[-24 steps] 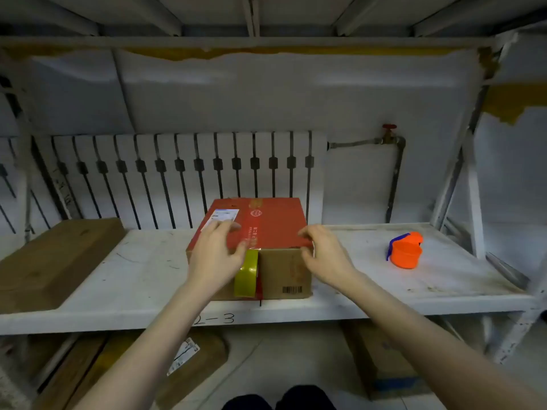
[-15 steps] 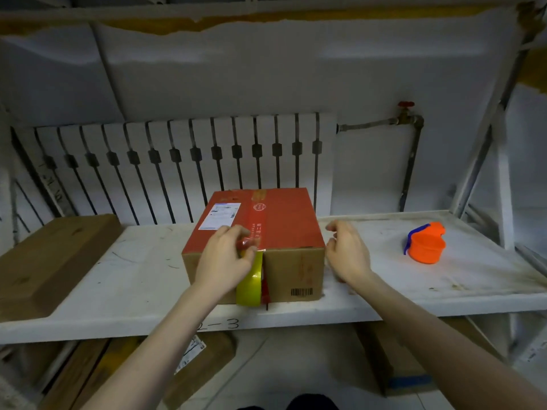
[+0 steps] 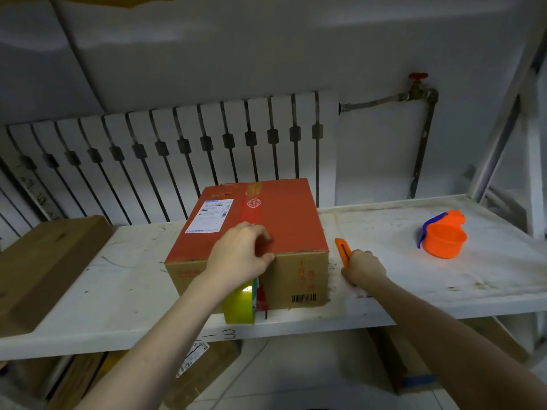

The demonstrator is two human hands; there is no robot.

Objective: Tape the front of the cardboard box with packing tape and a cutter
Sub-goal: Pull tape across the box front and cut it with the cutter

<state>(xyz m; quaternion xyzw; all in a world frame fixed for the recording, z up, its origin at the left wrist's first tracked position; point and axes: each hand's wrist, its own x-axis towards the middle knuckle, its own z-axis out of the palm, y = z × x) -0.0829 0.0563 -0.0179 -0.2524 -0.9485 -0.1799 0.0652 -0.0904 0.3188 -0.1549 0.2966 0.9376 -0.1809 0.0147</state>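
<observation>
The upper part of the tape roll (image 3: 239, 304) is covered by the left hand (image 3: 239, 257), so the run of tape up the front of the cardboard box (image 3: 291, 279) cannot be followed. The handle of the orange cutter (image 3: 343, 251) is buried in the closed right hand (image 3: 362, 269) — only the forward end is seen, and whether a blade is out is too small to tell. The print on the white label (image 3: 210, 216) and on the box front is not readable. The brown box (image 3: 44, 270) at the left is cut off by the picture's edge — the boxes below the shelf (image 3: 118, 306) are largely hidden by it.
</observation>
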